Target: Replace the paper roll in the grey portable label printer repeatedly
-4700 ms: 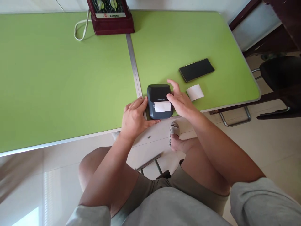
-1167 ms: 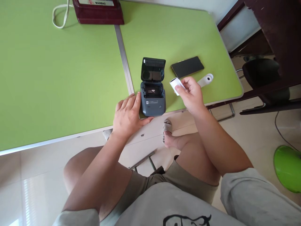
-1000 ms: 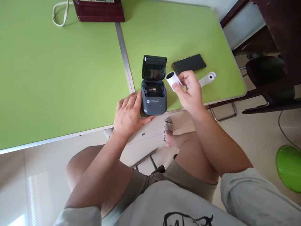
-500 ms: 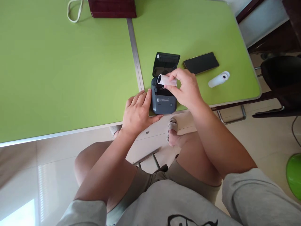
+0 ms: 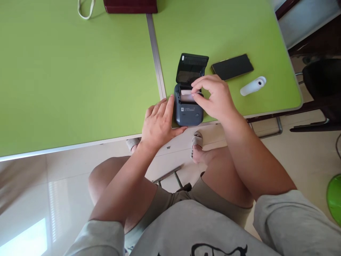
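A small dark grey printer rests at the table's front edge, its black lid raised. A pinkish-white paper roll lies in its compartment, with the loose end showing as a strip above it. My right hand has thumb and fingertips closed on the paper's right end; the exact contact is partly hidden. Along the printer's left side lies my left hand, fingers stretched out, the thumb by the printer's front lower edge.
On the green table a black phone lies behind and right of the printer. A white roll lies nearby. A dark red box with a white cord is at the far side. A metal strip crosses the tabletop.
The paper roll went down from above the printer into its compartment, with my right hand still at it. My left hand stays beside the printer. The view shifted slightly.
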The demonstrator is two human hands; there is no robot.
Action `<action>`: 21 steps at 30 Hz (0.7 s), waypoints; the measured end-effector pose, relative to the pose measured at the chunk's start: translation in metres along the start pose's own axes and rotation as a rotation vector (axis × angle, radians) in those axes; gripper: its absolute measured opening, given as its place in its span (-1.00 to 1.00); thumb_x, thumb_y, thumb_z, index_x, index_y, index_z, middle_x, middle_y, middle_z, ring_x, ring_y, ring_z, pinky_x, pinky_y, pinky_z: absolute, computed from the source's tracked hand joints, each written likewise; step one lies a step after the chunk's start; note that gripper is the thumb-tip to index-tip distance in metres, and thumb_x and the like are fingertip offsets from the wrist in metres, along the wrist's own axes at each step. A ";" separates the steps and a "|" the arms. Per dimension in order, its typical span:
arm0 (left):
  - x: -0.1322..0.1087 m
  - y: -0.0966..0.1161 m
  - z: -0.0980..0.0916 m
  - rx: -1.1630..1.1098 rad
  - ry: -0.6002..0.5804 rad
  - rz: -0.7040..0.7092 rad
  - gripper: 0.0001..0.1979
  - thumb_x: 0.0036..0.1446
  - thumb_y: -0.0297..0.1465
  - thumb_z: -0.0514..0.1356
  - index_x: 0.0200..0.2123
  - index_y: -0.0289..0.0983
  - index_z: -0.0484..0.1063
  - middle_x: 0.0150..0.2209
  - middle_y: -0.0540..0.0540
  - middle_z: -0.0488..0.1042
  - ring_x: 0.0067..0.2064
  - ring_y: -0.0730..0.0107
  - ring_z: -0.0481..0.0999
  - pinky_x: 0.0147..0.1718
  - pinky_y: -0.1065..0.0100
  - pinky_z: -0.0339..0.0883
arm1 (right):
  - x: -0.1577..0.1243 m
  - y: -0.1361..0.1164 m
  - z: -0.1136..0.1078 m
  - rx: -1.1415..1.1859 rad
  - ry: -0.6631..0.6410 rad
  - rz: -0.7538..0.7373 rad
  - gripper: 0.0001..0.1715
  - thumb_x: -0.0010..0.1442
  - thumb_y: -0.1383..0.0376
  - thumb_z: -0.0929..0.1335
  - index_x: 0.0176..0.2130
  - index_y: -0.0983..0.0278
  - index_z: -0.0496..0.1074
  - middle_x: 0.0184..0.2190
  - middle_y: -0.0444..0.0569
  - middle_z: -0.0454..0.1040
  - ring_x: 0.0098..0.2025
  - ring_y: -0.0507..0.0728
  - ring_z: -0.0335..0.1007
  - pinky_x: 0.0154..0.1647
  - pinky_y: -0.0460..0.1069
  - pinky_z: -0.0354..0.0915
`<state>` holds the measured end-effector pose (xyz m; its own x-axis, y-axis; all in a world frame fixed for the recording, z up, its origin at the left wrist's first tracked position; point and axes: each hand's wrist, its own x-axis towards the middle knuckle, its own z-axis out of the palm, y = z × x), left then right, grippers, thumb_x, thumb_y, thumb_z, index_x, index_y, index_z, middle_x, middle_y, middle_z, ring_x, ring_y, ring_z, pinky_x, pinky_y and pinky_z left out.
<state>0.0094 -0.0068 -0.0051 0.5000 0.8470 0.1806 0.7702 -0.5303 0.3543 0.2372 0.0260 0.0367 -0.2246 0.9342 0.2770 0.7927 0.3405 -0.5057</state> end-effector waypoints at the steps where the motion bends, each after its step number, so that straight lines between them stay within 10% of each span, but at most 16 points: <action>1: 0.000 0.001 -0.001 -0.004 0.000 -0.002 0.07 0.26 0.24 0.14 0.51 -0.46 0.04 0.36 -0.50 0.39 0.40 -0.18 0.39 0.31 0.01 0.23 | -0.003 -0.002 -0.001 0.042 0.020 -0.020 -0.86 0.27 0.36 0.38 -0.28 0.10 0.52 -0.06 -0.03 0.63 0.09 0.30 0.52 0.24 0.30 0.33; 10: -0.001 0.007 -0.010 0.018 -0.068 0.038 -0.30 0.28 -0.01 0.32 0.44 0.12 0.27 0.35 -0.28 0.39 0.43 -0.25 0.30 0.27 -0.11 0.21 | -0.024 0.002 -0.005 0.332 0.233 -0.053 -0.89 0.26 0.16 0.37 -0.25 0.09 0.51 -0.09 -0.04 0.55 0.04 0.24 0.50 0.19 0.26 0.39; 15: 0.000 0.006 -0.009 0.030 -0.079 0.044 -0.35 0.28 0.00 0.33 0.39 0.14 0.33 0.37 -0.30 0.38 0.44 -0.26 0.29 0.23 -0.12 0.21 | 0.002 0.033 0.021 0.651 0.300 0.144 -0.24 0.07 0.03 0.39 0.19 0.09 0.14 0.43 0.05 0.23 0.52 0.19 0.09 0.51 0.21 0.14; 21: 0.001 0.006 -0.008 0.047 -0.058 0.045 -0.36 0.25 0.00 0.35 0.35 0.09 0.37 0.32 -0.32 0.42 0.42 -0.25 0.31 0.23 -0.12 0.22 | 0.012 0.037 0.021 0.784 0.239 0.319 -0.37 0.30 -0.05 0.17 0.26 0.07 0.01 0.30 0.07 0.46 0.25 0.23 0.47 0.15 0.22 0.42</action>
<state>0.0115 -0.0094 0.0041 0.5553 0.8195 0.1416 0.7635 -0.5699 0.3037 0.2520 0.0518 0.0047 0.1356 0.9800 0.1457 0.1602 0.1235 -0.9793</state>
